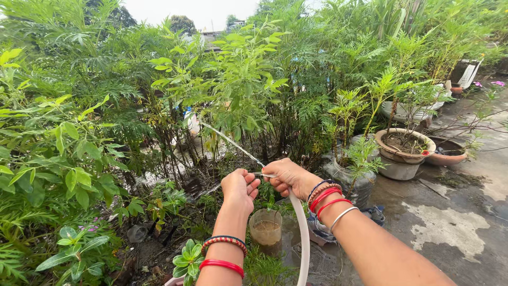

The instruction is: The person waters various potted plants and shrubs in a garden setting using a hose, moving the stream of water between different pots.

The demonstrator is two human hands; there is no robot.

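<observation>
1. Plants: a dense green bank fills the left and centre. Too many stems to count. The tallest shrub (238, 79) stands dead ahead of your hands.
2. Floor: a wet, stained concrete floor (450, 222) runs down the right side.
3. Pots, right side: three clearly countable. One round clay pot (405, 144) with dark soil sits on a grey base, one shallower brown pot (447, 151) is just beside it, and one pale pot (413, 110) stands behind, half hidden by leaves. Further ones at the back are too small to count.
4. Hose: you hold one white hose (302, 233). It rises from the bottom edge, curves up under your right wrist and ends at your hands. One thin water jet (230, 142) leaves the tip and shoots up-left into the shrub.
5. Jar: one murky glass jar (266, 230) stands on the ground below and between your forearms, just left of the hose.
6. Right hand (290, 177): your fingers are curled tight around the hose end. Five bangles on that wrist, as far as I can count.
7. Left hand (241, 188): it is a loose fist, fingers curled in, with the fingertips next to the hose tip. Can't tell if they pinch it. Two bangle bands on that forearm.
</observation>
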